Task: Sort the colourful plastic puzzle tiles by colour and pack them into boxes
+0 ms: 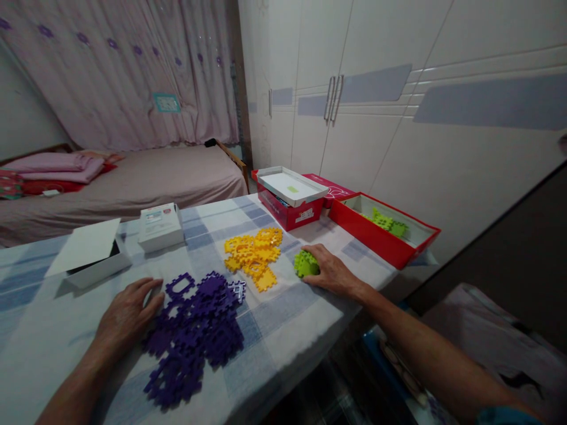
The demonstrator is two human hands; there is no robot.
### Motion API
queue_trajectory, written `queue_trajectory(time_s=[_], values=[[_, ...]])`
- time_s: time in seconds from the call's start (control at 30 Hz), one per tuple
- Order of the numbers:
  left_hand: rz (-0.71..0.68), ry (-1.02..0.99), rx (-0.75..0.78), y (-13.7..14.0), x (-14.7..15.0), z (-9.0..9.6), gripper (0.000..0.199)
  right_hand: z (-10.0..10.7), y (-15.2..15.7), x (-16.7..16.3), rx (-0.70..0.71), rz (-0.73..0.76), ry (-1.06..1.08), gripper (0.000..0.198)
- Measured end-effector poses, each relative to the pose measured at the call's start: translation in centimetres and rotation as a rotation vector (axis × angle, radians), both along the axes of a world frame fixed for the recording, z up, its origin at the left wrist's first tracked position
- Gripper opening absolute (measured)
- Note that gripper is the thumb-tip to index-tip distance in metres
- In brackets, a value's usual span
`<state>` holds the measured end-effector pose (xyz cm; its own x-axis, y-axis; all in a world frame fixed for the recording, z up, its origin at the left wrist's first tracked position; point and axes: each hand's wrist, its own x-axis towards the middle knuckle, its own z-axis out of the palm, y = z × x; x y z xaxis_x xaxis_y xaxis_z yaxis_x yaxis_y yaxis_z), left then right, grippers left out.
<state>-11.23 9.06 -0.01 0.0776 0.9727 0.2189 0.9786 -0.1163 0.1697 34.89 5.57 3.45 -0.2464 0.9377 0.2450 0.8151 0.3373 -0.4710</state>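
My right hand (330, 270) is closed around a small stack of green interlocking plastic tiles (305, 264), at or just above the tablecloth near the table's right edge. Fingers stretched out, my left hand (132, 307) rests on the cloth just left of a loose pile of purple interlocking tiles (199, 324). Between the hands, farther back, lies a heap of yellow interlocking tiles (253, 255). More green tiles (384, 221) sit inside the red open box (372, 233) at the right.
A red box (290, 213) with a white lid tray (292, 184) on it stands at the back. Two white boxes, one closed (160, 227) and one with a raised flap (97, 268), are at the left. A bed (177, 174) and wardrobe (376, 153) lie beyond the table (283, 330).
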Motion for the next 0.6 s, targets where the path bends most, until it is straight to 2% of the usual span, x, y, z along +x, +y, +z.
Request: queue_trajectory(time_s=[0.2, 0.27, 0.43, 0.6], values=[[-0.013, -0.003, 0.021, 0.1, -0.3, -0.3, 0.059, -0.2, 0.4, 0.2, -0.08, -0.067, 0.052, 0.072], [-0.01, -0.002, 0.016, 0.1, -0.3, -0.3, 0.062, -0.2, 0.2, -0.1, -0.026, -0.042, 0.042, 0.069], [0.007, -0.012, -0.007, 0.0, -0.2, -0.2, 0.067, -0.5, -0.5, -0.5, 0.209, 0.037, 0.022, 0.061], [0.008, -0.02, -0.002, 0.3, -0.5, -0.5, 0.067, -1.1, -0.7, 0.1, 0.301, 0.0, 0.087, 0.062]])
